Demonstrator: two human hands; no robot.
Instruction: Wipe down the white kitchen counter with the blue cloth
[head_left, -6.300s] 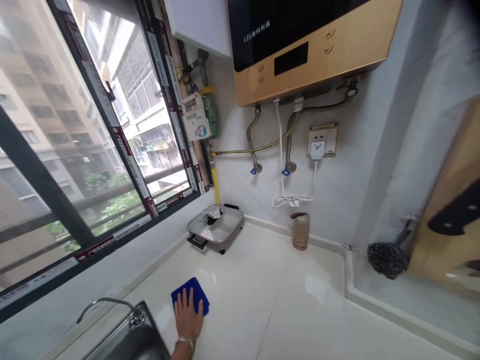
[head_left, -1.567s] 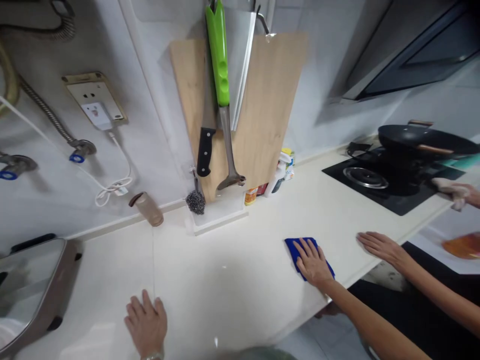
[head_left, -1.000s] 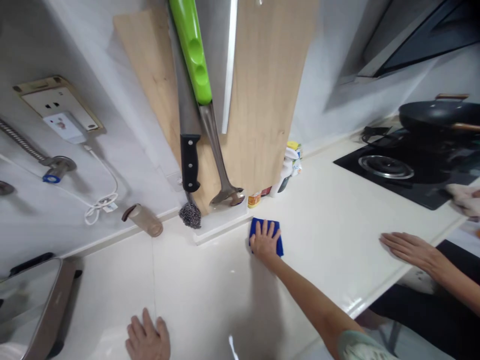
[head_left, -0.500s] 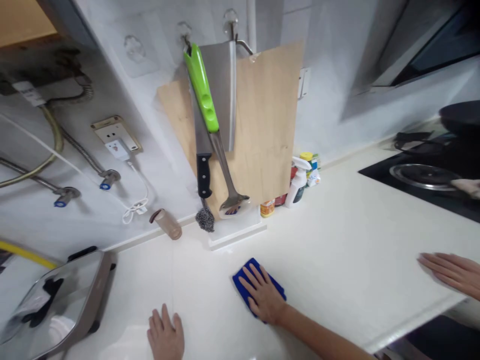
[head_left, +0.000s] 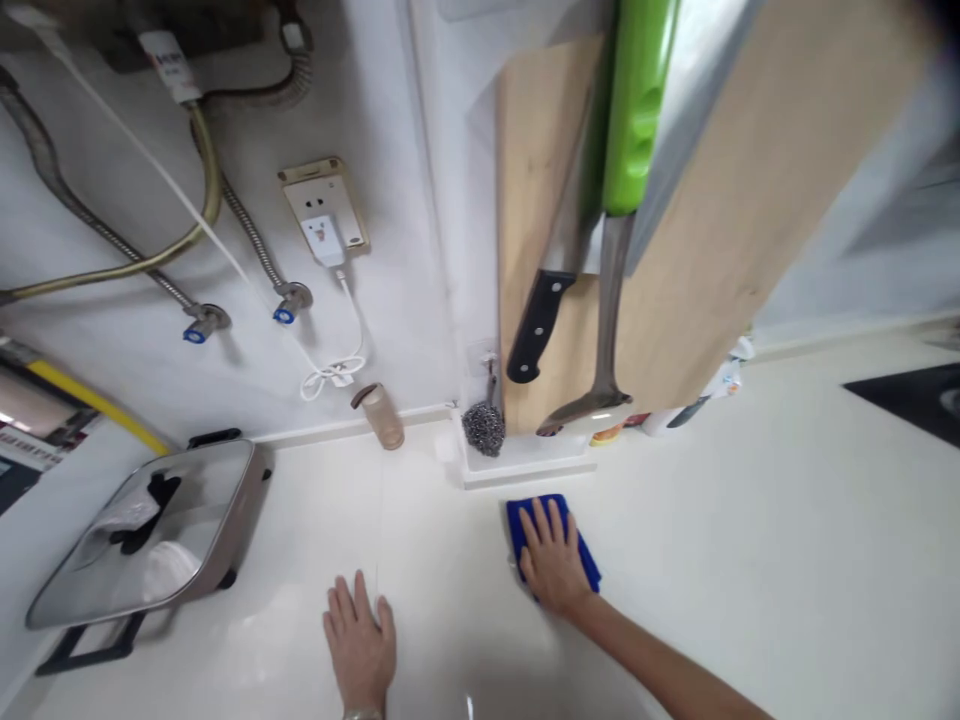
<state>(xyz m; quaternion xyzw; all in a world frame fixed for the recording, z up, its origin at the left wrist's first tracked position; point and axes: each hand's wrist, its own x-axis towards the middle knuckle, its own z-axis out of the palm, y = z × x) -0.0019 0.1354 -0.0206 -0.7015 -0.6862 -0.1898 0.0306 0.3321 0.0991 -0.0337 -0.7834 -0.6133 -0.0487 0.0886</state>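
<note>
Pressed flat on a folded blue cloth (head_left: 587,570), my right hand (head_left: 553,562) has its fingers spread over the cloth on the white countertop (head_left: 450,560). My left hand (head_left: 361,640) lies palm down on the bare counter to the left, fingers apart, holding nothing. Just behind the cloth is a low white ledge (head_left: 529,472) at the foot of the wall. Over it hang a steel wool ball (head_left: 484,428), a black-handled knife (head_left: 538,325), a green-handled ladle (head_left: 634,120) and a wooden board (head_left: 697,270).
A lidded electric pan (head_left: 217,500) stands at the left. A brownish cup (head_left: 384,418) is against the wall, under a socket (head_left: 324,210) with a white plug and cord. Bottles (head_left: 679,415) are partly behind the board; a black hob (head_left: 919,400) edge shows right.
The view has shifted left and closer to the hanging tools. My right hand and the cloth now sit nearer the ledge. Another person's hand at the right has left the view.
</note>
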